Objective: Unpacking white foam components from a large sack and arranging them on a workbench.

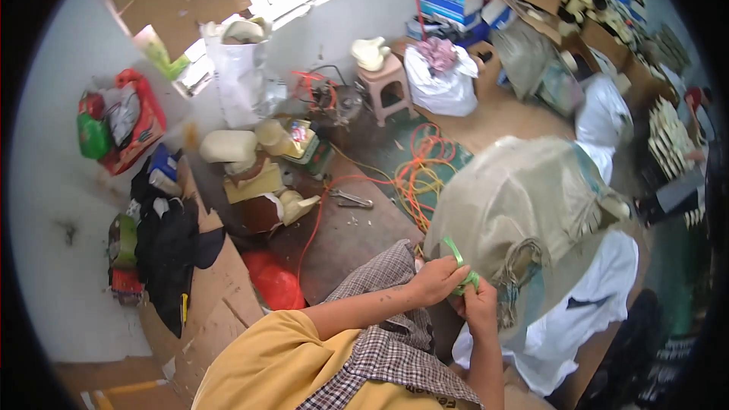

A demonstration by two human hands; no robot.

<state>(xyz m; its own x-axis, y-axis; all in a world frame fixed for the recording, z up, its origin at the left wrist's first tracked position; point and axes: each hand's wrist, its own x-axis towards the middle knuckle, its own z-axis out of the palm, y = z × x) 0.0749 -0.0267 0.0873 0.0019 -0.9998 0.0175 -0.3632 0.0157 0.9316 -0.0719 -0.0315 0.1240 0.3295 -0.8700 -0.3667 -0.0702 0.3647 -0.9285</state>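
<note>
Both hands together at the near edge of the sack (524,205): left hand (437,279) just left of right hand (480,305), strap (460,264) between them. Cable coil (419,171) on the floor behind the sack, pliers (351,199) left of the coil. Stool (385,83) farther back, bag (440,80) right of it.

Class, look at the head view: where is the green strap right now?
The green strap is right of centre in the lower part of the head view, pinched between the left hand and right hand, against the mouth of the big olive-grey sack.
</note>
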